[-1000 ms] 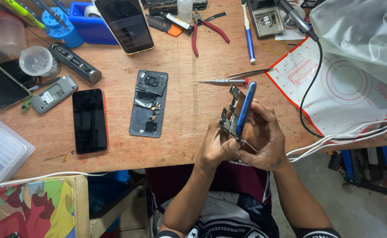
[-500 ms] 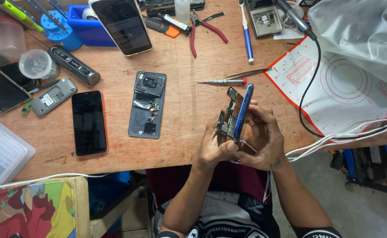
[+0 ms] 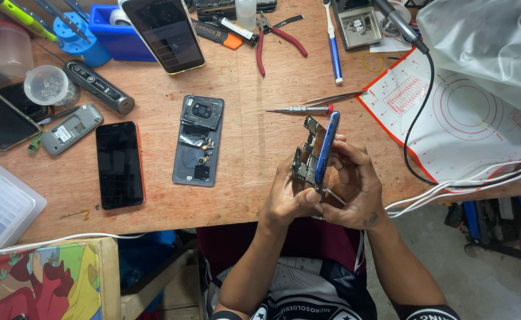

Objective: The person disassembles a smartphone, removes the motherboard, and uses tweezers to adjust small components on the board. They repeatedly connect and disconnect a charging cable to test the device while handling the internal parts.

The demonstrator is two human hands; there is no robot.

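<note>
Both hands meet at the near edge of the wooden workbench (image 3: 254,160). The left hand (image 3: 284,198) and the right hand (image 3: 355,189) together grasp an opened blue-framed smartphone with its circuit board exposed (image 3: 316,151), fingers closed on its lower end. The phone stands on edge, its long axis running up and away from the person, top end tilted slightly rightward, the blue rim facing the right hand and the bare board facing the left.

Just beyond the hands lies one red-tipped metal screwdriver (image 3: 300,109), pointing left, with a pair of thin metal tweezers (image 3: 337,98) beside it. Left of the hands rests one dark phone back cover with loose parts on it (image 3: 198,141), then one black-screened phone with an orange edge (image 3: 120,164) and a small grey handset (image 3: 70,128). A third dark phone (image 3: 164,34) lies farther off, near red-handled pliers (image 3: 272,35) and a blue pen-like tool (image 3: 335,50).

Far left, a clear round plastic cup (image 3: 45,85) holds small specks, too small to tell apart; a blue tool stand (image 3: 76,35) holds several thin tools. To the right spreads a white, red-bordered work mat (image 3: 468,118), crossed by a black cable (image 3: 417,136).
</note>
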